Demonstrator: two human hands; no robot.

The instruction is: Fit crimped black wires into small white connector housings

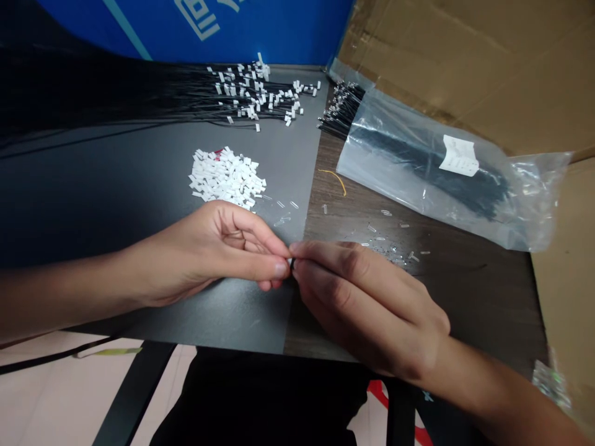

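My left hand [232,251] is closed in a pinch, thumb against index finger. Its tips meet those of my right hand [367,297], which is pinched too, the back of the hand toward me. Between the fingertips shows a tiny bit of white, apparently a small white connector on the left side, with the end of a black wire [292,264] beside it. Most of both is hidden by the fingers. Just beyond my left hand lies a heap of loose white connectors [227,176]. Small clear plastic pieces [390,251] are scattered beyond my right hand.
Black wires tipped with white connectors [260,96] lie along the back left, by a blue panel [279,31]. A clear bag of black wires [418,161] with metal ends sits back right, against cardboard [488,74]. A yellow strand [337,179] lies near the bag.
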